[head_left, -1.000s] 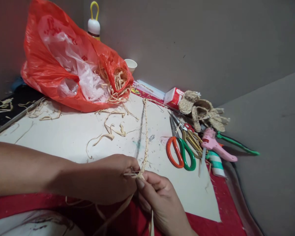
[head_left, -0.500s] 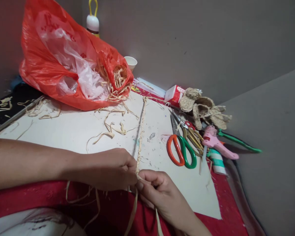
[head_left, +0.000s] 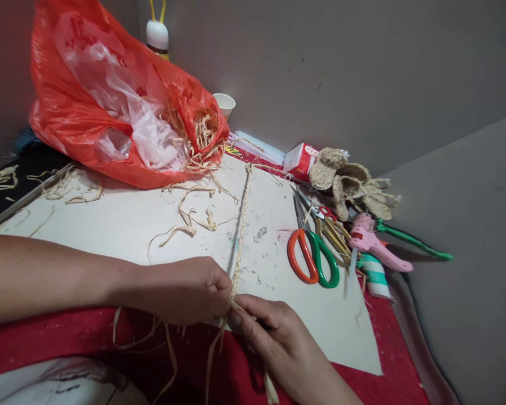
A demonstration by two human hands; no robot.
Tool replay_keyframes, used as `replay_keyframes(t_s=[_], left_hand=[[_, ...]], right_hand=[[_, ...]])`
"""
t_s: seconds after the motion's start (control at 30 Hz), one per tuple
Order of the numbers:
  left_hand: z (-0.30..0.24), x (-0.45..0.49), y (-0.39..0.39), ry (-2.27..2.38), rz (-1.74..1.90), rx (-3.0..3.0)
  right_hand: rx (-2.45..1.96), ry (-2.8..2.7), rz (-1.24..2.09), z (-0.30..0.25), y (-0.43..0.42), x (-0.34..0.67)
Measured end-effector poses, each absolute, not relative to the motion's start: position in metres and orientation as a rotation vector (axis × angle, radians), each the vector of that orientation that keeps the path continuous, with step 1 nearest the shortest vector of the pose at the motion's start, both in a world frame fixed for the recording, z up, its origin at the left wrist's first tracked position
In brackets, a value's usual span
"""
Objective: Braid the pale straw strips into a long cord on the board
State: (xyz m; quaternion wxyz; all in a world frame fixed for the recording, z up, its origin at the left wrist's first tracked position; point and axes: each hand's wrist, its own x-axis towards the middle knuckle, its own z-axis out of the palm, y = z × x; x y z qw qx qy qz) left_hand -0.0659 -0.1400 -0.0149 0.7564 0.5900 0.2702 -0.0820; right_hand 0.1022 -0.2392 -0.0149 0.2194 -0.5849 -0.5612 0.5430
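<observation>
A thin braid of pale straw [head_left: 241, 225] runs taut over the white board [head_left: 122, 225] from the far edge down to my hands. My left hand [head_left: 185, 289] is closed, pinching the braid's near end. Fingertip to fingertip with it, my right hand [head_left: 274, 340] is closed on loose straw strands [head_left: 213, 349] that hang down over the red cloth [head_left: 46, 340]. The exact strand in each pinch is hidden by the fingers.
A red plastic bag [head_left: 101, 95] of straw lies at the back left, with a bottle [head_left: 157, 34] and a paper cup [head_left: 225, 104] behind it. Orange-and-green scissors [head_left: 312, 259], a pink glue gun [head_left: 373, 244], pliers and woven straw pieces [head_left: 349, 185] lie at the right. Straw scraps [head_left: 189, 216] litter the board.
Both hands have shifted slightly toward me along the braid. The loose strands now hang lower over the red cloth. The camera view tipped a little.
</observation>
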Motion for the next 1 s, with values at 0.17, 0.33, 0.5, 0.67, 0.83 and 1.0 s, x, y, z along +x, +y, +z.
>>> replay_keyframes(t_s=[0.17,0.33,0.5,0.67,0.83,1.0], left_hand=[[-0.014,-0.067,-0.146,0.662,-0.174,1.371],[-0.02,-0.068,-0.152,0.682,-0.089,1.514],[-0.027,-0.07,-0.156,0.639,0.037,1.643],[-0.029,-0.07,-0.157,0.614,0.045,1.602],[-0.024,-0.07,-0.159,0.62,0.038,1.603],[-0.023,-0.071,-0.161,0.629,0.046,1.596]], right_hand=[[-1.769,-1.458,1.456,-0.014,-0.247,0.099],[-1.739,-1.512,1.427,-0.013,-0.251,0.096],[-1.707,-1.375,1.428,-0.014,-0.254,0.083],[-1.782,-1.504,1.181,-0.02,-0.262,0.073],[-1.739,-1.658,0.986,-0.033,-0.267,0.076],[-1.811,-1.9,0.636,-0.04,-0.272,0.077]])
